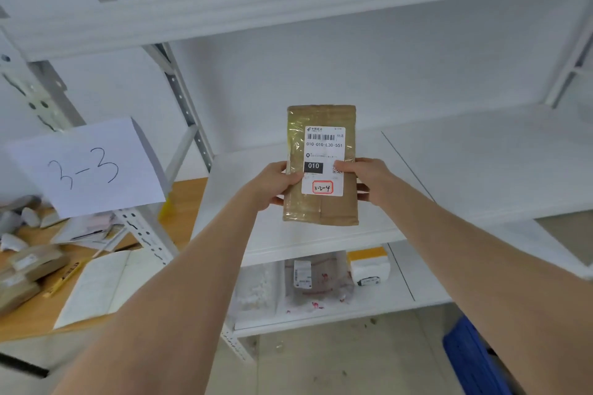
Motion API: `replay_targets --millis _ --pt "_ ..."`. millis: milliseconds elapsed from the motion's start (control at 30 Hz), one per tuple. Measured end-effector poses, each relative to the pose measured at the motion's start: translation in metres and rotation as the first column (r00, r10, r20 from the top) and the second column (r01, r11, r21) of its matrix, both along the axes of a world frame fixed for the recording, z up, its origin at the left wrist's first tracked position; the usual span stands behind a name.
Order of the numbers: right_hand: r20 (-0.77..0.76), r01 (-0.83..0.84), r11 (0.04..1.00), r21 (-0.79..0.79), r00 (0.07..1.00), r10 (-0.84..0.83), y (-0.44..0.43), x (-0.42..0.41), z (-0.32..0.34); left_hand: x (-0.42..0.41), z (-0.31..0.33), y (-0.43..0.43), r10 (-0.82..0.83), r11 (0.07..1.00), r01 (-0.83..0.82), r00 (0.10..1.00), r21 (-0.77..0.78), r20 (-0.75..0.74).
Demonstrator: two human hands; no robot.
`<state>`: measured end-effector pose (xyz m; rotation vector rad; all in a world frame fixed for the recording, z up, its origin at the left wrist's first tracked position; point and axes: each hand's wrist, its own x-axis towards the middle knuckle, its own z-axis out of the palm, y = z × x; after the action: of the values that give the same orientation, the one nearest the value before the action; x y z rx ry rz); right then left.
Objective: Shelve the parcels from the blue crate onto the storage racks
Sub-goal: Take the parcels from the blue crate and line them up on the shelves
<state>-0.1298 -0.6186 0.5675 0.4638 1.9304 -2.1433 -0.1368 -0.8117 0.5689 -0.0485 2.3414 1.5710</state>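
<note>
left hand (274, 184), right hand (372, 181): each grips one parcel (322, 144) side | parcel upright between hands | over white shelf (465, 163)

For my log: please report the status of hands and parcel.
Left hand, right hand both grip brown parcel. Held upright before white shelf. Nothing in the way.

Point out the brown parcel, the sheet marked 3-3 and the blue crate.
brown parcel (324, 151), head view, on its white shipping label.
sheet marked 3-3 (86, 167), head view, middle of the paper.
blue crate (471, 359), head view, on its visible side wall.
</note>
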Motion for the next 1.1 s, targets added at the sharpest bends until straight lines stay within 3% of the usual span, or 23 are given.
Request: replay_targets --millis 233,567,800,1100 --pt "-0.03 0.047 0.999 0.017 0.998 -0.047 -0.02 0.021 0.008 0.013 0.005 -0.019 -0.028 1.0 0.028 1.0 -0.001 -0.013" --pt "-0.092 -0.027 0.999 0.042 0.995 0.031 -0.011 0.067 0.027 0.068 0.031 -0.022 0.001 1.0 -0.001 1.0 0.007 0.012" --pt "-0.167 -0.04 0.997 0.067 0.985 0.051 0.011 0.112 0.067 0.115 0.071 0.006 0.038 0.999 -0.04 0.991 -0.011 -0.126" --pt "-0.376 0.013 0.999 0.042 0.927 0.004 0.044 0.159 0.152 0.154 0.153 0.042 0.04 0.999 -0.025 0.933 0.047 -0.358"
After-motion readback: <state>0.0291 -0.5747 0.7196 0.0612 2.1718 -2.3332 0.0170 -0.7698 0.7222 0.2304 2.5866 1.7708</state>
